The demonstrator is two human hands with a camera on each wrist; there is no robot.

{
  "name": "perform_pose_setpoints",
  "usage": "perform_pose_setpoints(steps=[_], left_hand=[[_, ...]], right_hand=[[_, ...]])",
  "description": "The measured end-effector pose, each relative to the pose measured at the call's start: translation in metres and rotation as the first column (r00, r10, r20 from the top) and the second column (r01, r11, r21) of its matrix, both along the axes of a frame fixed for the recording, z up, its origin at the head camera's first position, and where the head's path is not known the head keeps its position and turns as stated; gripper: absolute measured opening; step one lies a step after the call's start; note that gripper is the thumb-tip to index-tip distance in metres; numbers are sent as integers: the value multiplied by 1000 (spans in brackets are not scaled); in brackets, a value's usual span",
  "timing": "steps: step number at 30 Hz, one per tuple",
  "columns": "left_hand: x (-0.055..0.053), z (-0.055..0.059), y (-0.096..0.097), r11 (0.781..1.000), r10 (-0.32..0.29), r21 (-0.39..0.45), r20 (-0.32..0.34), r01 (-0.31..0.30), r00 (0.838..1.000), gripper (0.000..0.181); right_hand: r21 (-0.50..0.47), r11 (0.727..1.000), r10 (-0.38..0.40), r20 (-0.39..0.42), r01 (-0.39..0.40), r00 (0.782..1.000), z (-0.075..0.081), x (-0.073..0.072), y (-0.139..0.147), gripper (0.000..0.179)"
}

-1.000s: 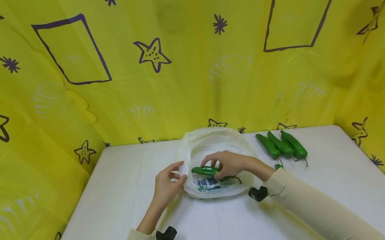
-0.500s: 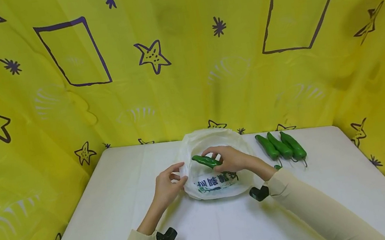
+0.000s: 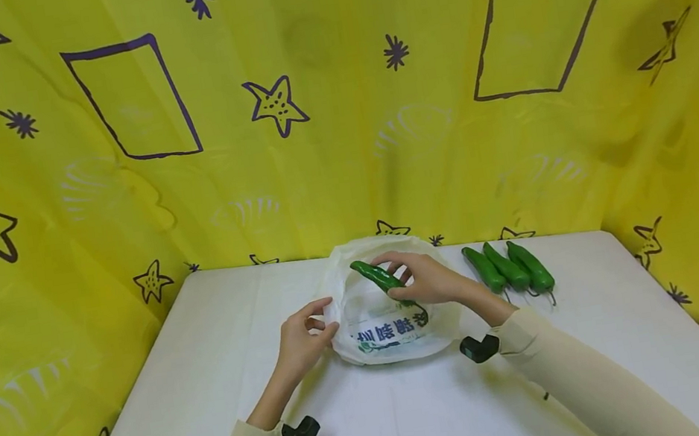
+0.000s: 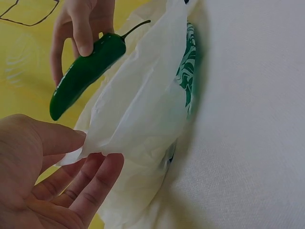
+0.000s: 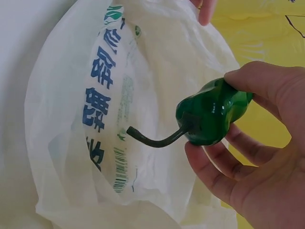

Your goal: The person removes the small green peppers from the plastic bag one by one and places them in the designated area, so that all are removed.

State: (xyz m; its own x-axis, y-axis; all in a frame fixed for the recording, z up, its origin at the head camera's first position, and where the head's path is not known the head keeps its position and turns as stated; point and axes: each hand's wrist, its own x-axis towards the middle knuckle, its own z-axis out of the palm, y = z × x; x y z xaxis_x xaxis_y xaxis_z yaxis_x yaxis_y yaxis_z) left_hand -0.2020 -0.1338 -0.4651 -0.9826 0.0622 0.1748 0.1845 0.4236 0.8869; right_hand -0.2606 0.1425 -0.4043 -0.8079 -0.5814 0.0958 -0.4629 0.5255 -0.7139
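Note:
A white plastic bag (image 3: 443, 324) with blue and green print stands on the table, its mouth spread wide. At its left rim, the left hand (image 3: 300, 342) pinches the plastic between thumb and fingers, as the left wrist view shows. The right hand (image 3: 429, 280) holds a green chili pepper (image 3: 377, 276) above the bag's mouth, thumb on one side and fingers on the other. In the right wrist view the pepper's curved stem (image 5: 157, 142) points away from the palm, over the bag's printed side.
Three more green peppers (image 3: 529, 265) lie side by side on the white table (image 3: 237, 325), right of the bag. A small dark tip (image 3: 546, 396) pokes out beside the right sleeve. A yellow curtain (image 3: 343, 174) with drawn stars hangs behind and at both sides.
The right hand has lifted the pepper from low inside the bag up to its mouth, and the pepper now tilts more steeply. The left hand stays at the rim.

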Motion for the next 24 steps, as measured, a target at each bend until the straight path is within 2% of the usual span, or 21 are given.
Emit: perform_pose_setpoints(steps=[9,17,24], left_hand=[[1,1,-1,1000,-9,4,-14,9,1000,44],[2,1,-2,1000,-8,8,-17,8,1000,43],[2,2,-1,1000,-9,5,-29,10,1000,43]], right_hand=[[-106,994,7,-32,-10,999,9,7,10,57],[-116,993,-12,-44,7,999,13,13,22,58],[-108,993,-46,13,47,999,21,21,36,59]])
